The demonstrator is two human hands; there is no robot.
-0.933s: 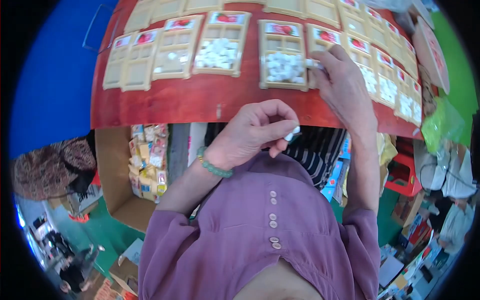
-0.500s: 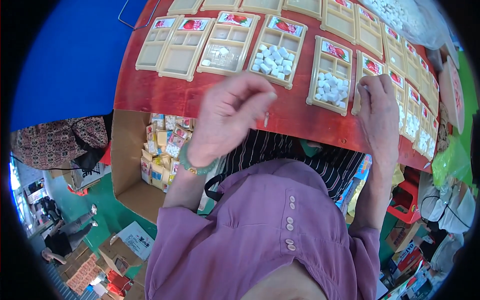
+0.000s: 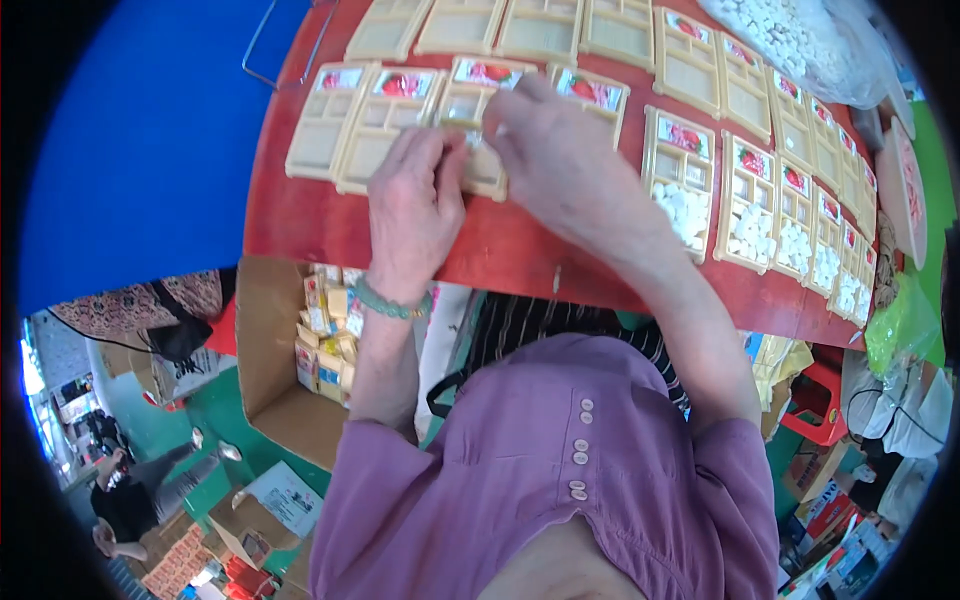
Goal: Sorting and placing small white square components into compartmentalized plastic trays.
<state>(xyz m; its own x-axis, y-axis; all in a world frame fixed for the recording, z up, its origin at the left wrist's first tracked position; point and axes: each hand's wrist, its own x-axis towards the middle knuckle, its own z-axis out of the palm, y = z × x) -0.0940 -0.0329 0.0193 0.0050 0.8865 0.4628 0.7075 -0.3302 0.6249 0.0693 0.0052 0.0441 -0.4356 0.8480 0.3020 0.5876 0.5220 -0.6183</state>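
Both my hands are over a cream plastic compartment tray (image 3: 487, 172) with a strawberry-picture label, third from the left in the near row. My left hand (image 3: 415, 200), a green bead bracelet on its wrist, is closed at the tray's left side, fingers bent together. My right hand (image 3: 560, 150) reaches across from the right, its fingers pinched above the tray's small compartments. What either hand holds is hidden. Beneath the right hand lies another labelled tray (image 3: 592, 92), its lower part covered. To the right, a tray (image 3: 681, 150) contains small white pieces (image 3: 682, 215).
More cream trays (image 3: 690, 62) stand in rows on the red table (image 3: 310, 215). A clear bag (image 3: 790, 40) of white pieces lies at the far right. Below the table's left edge is a cardboard box (image 3: 268, 360) of packed trays. A red stool (image 3: 818, 405) stands lower right.
My right hand has moved left from the right-hand trays to the third tray. My left hand has come up to that tray's left side. The view has shifted slightly.
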